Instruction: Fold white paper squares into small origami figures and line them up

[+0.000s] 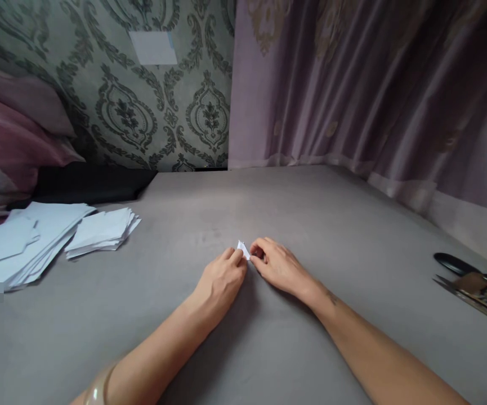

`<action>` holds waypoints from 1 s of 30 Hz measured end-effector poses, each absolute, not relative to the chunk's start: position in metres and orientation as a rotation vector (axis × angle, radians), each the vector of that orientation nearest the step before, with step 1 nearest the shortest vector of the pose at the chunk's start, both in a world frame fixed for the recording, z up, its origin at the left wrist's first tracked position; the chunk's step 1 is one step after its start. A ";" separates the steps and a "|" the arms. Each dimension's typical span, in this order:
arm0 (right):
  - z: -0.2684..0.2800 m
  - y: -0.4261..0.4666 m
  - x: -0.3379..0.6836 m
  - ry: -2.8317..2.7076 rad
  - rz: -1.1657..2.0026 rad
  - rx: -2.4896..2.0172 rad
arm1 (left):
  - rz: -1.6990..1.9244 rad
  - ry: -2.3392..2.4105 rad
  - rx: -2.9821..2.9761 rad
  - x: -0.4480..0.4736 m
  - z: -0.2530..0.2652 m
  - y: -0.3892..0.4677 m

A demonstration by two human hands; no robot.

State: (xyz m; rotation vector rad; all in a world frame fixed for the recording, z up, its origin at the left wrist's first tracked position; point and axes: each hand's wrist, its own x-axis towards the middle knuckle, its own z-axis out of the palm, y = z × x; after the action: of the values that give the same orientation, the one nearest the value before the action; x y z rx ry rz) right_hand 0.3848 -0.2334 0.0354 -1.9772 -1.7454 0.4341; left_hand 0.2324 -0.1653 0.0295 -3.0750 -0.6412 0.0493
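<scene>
A small folded piece of white paper (243, 250) with a pointed top is between my hands at the middle of the grey surface. My left hand (225, 277) is closed, its fingertips pinching the paper's left side and hiding part of it. On the other side, my right hand (277, 264) has curled fingers, with thumb and forefinger pinched at the paper's right lower corner. The finer folds are too small to make out.
A stack of small white sheets (99, 229) lies to the left, beside larger white papers (49, 225). Scissors (458, 286) and other items sit at the far right, near the purple curtain (311, 112). Behind the papers is a black folded item (95, 183).
</scene>
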 end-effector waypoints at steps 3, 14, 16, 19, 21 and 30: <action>0.040 -0.239 0.380 -2.020 0.305 -1.975 | 0.042 -0.665 -2.956 0.234 0.024 -0.176; 0.039 -0.238 0.373 -2.176 0.237 -2.104 | 0.104 -0.858 -2.879 0.239 0.025 -0.197; 0.039 -0.238 0.375 -2.146 0.256 -2.083 | 0.132 -0.872 -2.932 0.238 0.031 -0.193; 0.034 -0.235 0.380 -1.978 0.336 -2.020 | 0.153 -0.878 -3.026 0.233 0.040 -0.182; 0.028 -0.231 0.385 -1.756 0.410 -1.981 | 0.125 -0.869 -3.072 0.229 0.043 -0.175; 0.025 -0.230 0.384 -1.616 0.454 -1.905 | -0.529 -1.142 -3.276 0.218 0.028 -0.153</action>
State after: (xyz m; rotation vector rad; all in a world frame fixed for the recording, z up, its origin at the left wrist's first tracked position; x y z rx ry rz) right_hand 0.3844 -0.2297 0.0252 -1.9054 -1.6162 0.4537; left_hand 0.2183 -0.1526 0.0283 -3.2760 -1.1420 -0.5286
